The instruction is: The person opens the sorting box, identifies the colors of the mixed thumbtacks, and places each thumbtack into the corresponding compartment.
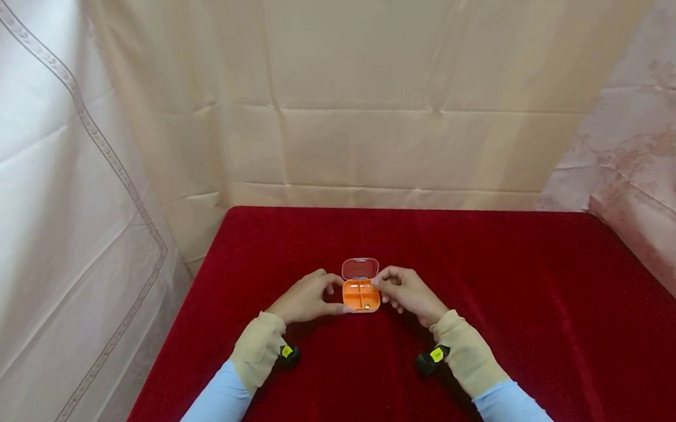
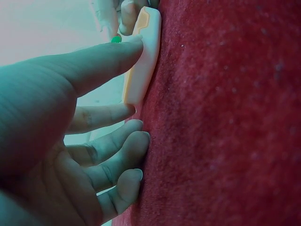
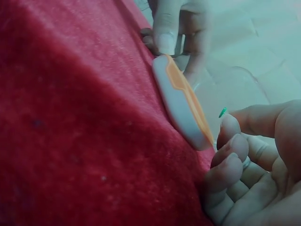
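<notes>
Head camera, relayed to my distant post: on a red cloth (image 1: 527, 302), the left hand (image 1: 305, 296) grips the left side of an orange four-compartment box (image 1: 353, 299) with thumb and forefinger, and the right hand (image 1: 407, 292) hovers at the box's far right corner, the clear lid (image 1: 360, 268) open behind. One small piece (image 1: 367, 306) sits in the near right compartment; the right wrist view shows me a tiny green piece (image 3: 223, 112) pinched at the right fingertips. To my eye, good work here means a steady left hold, fingertips low over the chosen compartment, and a gentle release so the piece doesn't bounce.
</notes>
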`<state>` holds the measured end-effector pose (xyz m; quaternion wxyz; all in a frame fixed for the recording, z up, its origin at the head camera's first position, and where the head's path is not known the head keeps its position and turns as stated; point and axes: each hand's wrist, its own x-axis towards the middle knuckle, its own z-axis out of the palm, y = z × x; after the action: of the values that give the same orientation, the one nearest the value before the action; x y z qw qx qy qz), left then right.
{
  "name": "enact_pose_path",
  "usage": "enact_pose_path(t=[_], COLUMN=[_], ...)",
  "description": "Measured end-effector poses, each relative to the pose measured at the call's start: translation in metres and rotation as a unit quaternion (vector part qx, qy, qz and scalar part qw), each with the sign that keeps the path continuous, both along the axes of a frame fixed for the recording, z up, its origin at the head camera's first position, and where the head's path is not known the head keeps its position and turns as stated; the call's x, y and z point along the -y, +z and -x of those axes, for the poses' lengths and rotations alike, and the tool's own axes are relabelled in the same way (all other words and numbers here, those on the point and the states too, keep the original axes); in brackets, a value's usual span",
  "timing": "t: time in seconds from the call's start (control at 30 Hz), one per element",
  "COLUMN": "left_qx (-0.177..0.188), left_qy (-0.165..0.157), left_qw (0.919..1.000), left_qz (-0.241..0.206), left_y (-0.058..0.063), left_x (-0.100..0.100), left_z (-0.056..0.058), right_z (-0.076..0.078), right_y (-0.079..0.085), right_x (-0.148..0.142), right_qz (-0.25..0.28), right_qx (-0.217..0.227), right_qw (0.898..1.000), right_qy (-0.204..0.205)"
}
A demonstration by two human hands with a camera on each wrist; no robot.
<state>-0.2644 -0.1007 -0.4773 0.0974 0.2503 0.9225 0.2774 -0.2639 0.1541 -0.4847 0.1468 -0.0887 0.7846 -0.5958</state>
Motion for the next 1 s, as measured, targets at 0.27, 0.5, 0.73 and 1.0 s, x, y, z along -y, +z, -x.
enact_pose_path(t=[0.27, 0.5, 0.73, 1.0], left_qx=[-0.002, 0.000, 0.005, 0.000], left_qy=[-0.002, -0.003, 0.000, 0.000], left_qw=[1.0000, 1.0000, 1.0000, 1.0000], left_qz=[-0.003, -0.001, 0.001, -0.004], left_y=[-0.001, -0.001, -0.002, 0.000], left_x=[0.001, 0.001, 0.002, 0.002], left_z=[0.000, 0.001, -0.002, 0.000], right_z=[-0.001, -0.002, 0.004, 0.019], right_y=[-0.003, -0.004, 0.004, 0.016], right_x=[0.003, 0.006, -0.012, -0.061], right_qz=[-0.032, -0.057, -0.047, -0.086], right_qx=[-0.012, -0.016, -0.003, 0.001], right_qw=[0.999, 0.998, 0.999, 0.993], right_qy=[-0.008, -0.015, -0.008, -0.086])
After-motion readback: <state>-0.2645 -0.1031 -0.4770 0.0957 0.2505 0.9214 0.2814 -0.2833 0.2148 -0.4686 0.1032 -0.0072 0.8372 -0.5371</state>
